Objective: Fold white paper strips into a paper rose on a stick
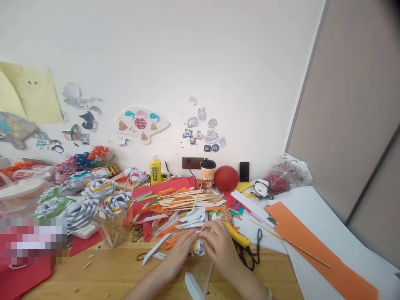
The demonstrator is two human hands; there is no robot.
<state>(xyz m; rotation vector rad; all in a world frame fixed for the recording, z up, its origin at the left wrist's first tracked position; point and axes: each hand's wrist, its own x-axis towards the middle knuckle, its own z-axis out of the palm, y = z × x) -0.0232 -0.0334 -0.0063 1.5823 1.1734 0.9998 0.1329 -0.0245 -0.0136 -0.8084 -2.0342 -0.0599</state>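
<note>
Near the front middle of the wooden table (103, 273), my left hand (180, 253) and my right hand (218, 243) meet at a small folded paper piece (198, 246), white with some yellow. The fingertips of both hands are closed on its top edge. Beneath my hands lies a white paper strip (193, 286), beside a thin stick. Folded white and orange paper strips (194, 216) are heaped just beyond my fingers. Behind them is a pile of wooden sticks (181, 200). A yellow-handled tool (239, 235) with a black cord lies right beside my right hand.
White and orange sheets (312, 250) cover the right side. A lidded cup (208, 175), a red balloon (226, 178), a phone (244, 171) and a yellow bottle (155, 170) stand by the wall. Paper flowers (100, 189) and a clear container (113, 229) are at left.
</note>
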